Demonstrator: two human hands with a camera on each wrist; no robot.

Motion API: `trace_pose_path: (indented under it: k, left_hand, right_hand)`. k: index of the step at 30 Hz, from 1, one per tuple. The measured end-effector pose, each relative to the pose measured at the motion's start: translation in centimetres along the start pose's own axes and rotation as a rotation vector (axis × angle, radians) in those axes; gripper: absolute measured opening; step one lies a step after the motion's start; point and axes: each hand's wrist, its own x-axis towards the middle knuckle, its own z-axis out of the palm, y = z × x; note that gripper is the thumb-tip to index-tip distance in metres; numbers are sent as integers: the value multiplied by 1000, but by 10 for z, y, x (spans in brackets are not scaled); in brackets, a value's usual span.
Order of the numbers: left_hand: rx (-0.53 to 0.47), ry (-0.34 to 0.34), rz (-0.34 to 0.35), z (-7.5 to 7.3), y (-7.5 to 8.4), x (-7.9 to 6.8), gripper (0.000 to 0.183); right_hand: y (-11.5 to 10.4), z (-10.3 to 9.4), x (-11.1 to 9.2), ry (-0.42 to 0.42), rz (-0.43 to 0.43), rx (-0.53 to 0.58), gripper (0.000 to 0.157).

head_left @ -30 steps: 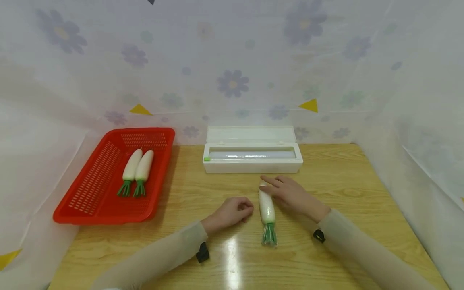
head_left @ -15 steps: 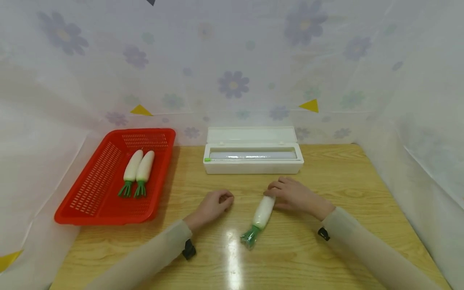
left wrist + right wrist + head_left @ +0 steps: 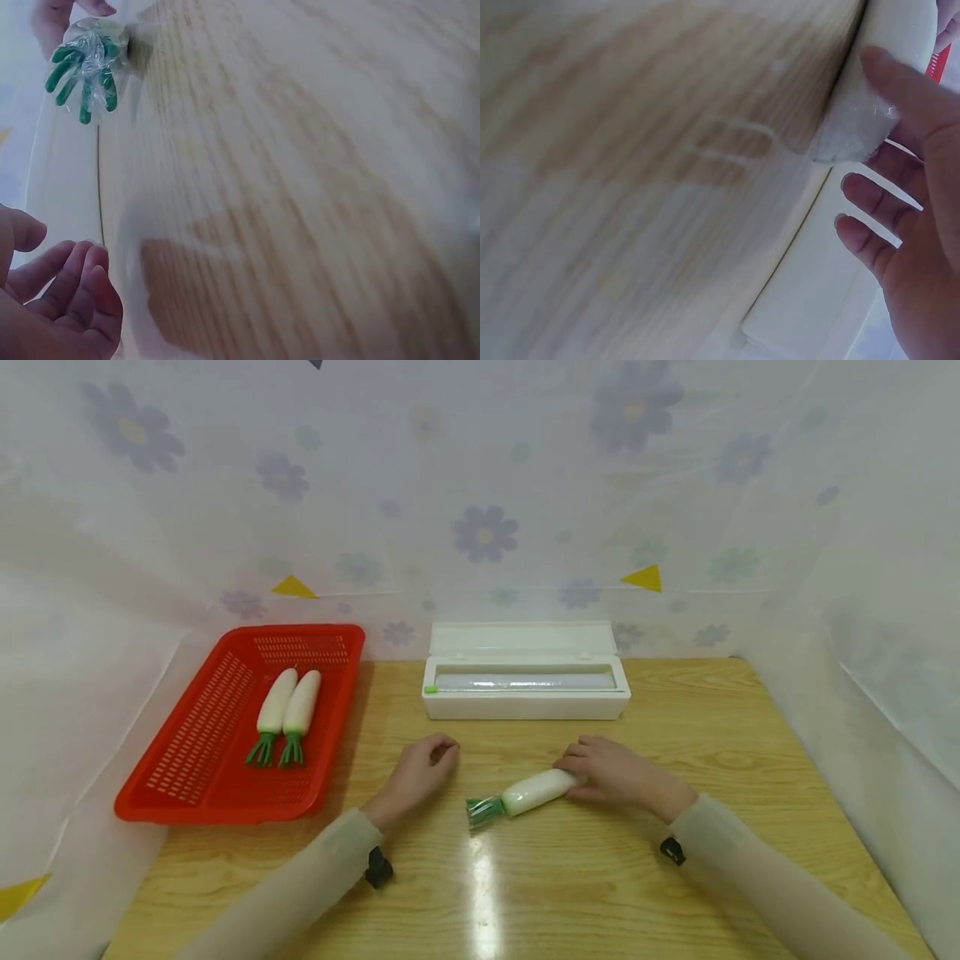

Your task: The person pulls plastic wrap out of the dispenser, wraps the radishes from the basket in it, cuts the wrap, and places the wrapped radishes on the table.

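Observation:
A white radish [image 3: 538, 791] with green stalks, wrapped in clear film, lies over the middle of the table, stalks pointing left. My right hand [image 3: 611, 774] grips its blunt white end between thumb and fingers; in the right wrist view the thumb presses the radish's [image 3: 900, 37] side, with loose film at the tip. The left hand [image 3: 416, 775] rests near the table with fingers loosely curled and nothing in it, left of the stalks. In the left wrist view the film-covered stalks [image 3: 86, 75] face the camera.
A white cling film box [image 3: 525, 706] with its lid up and a roll inside stands at the back. At the left, a red basket [image 3: 202, 806] holds two unwrapped radishes [image 3: 302, 703]. A flowered sheet [image 3: 480, 485] hangs behind the table [image 3: 675, 893].
The right hand has taken hold of the wrapped radish's end and turned it, so its stalks swing from the front round to the left. The left hand has drawn back leftward.

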Motion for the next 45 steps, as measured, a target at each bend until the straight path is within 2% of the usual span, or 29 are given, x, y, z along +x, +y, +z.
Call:
trace_pose_path:
  k: [8,13,16,18,22,26,32,37,39,41,45]
  left_hand:
    - [30,18,10,2,-2,-1,20]
    - [7,30,-6,3,-2,-2,23]
    - [17,28,-5,2,-2,-4,22]
    - [27,23,2,3,-2,-5,21]
    - [42,22,21,4,-3,-6,20]
    - [50,25,35,6,-3,-6,20]
    - [68,18,50,6,-3,-6,20]
    - [68,11,57,6,-2,-5,19]
    - [63,8,60,6,-2,-5,19]
    - [64,7,65,6,-2,-6,18]
    - [77,0,74,7,-1,-7,17]
  right_hand:
    - [2,1,-10,65,-10,23,37]
    - [13,-5,-25,209,-2,25,38]
    - [23,-17,-39,313,24,48,41]
    - [31,-28,-50,371,71,61,44]
    - [42,-52,-75,433,275,73,46]
    - [62,-69,-103,428,532,69,44]
    - [90,-74,-145,386,900,56,51]
    - [102,-67,-174,293,1191,97,60]
    - [106,-65,-183,253,1257,117,62]
    - [110,-61,-189,227,1284,125,62]
    - [116,-50,-197,224,1282,137,58]
